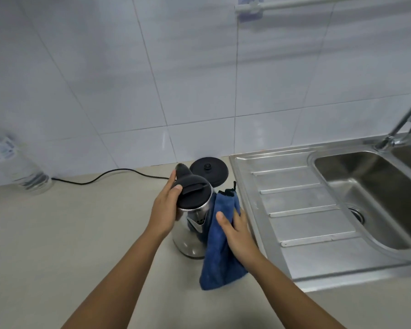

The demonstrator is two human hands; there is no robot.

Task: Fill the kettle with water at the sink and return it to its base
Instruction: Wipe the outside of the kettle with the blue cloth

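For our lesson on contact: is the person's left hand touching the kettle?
Touching. The head view shows the left hand gripping the kettle by its top, thumb on the black lid.

blurry bottle (19, 166) at left edge
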